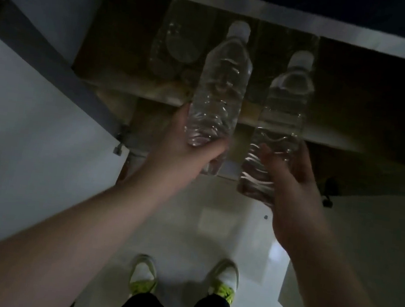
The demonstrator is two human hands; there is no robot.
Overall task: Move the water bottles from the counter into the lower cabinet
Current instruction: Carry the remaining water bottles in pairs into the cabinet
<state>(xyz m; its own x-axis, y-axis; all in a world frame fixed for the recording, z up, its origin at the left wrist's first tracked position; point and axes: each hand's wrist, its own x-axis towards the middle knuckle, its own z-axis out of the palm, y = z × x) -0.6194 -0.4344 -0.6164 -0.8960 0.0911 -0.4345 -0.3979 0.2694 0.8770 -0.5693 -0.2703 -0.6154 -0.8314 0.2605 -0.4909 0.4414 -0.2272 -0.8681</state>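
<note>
Now each hand carries one clear plastic water bottle with a white cap, necks pointing to twelve o'clock into the open lower cabinet. The left hand wraps the base of the left bottle; the right hand cups the base of the right bottle. Other clear bottles seem to lie inside at eleven o'clock, dimly seen. To my eye, slide both in along the brown shelf, beside those, releasing only once each rests flat.

A water bottle in each hand — left hand, right hand — before the open cabinet
</note>
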